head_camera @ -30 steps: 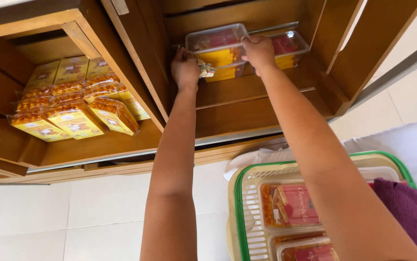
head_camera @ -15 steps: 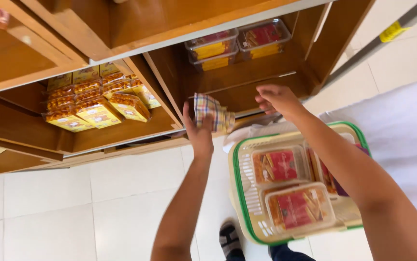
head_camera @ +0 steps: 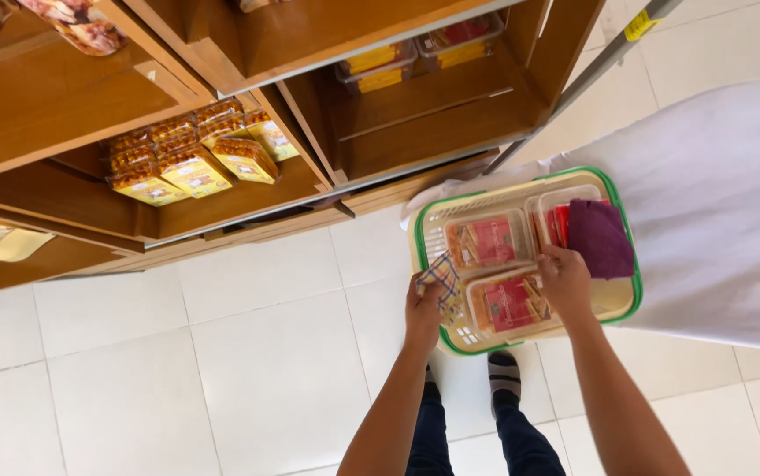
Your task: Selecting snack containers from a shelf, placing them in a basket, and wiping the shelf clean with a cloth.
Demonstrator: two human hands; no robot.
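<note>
Far up and left of the fingers, yellow snack packets (head_camera: 195, 159) lie on a wooden shelf (head_camera: 248, 198); the left hand (head_camera: 421, 310) is clenched around a checked cloth (head_camera: 441, 275), touching the near-left rim of the green-edged basket (head_camera: 521, 256); just right of those fingers sits a clear snack box (head_camera: 507, 304), which the right hand (head_camera: 565, 284) grasps at its right edge; beyond the right fingers lies a purple cloth (head_camera: 601, 236), with a second clear box (head_camera: 484, 242) beside it.
</note>
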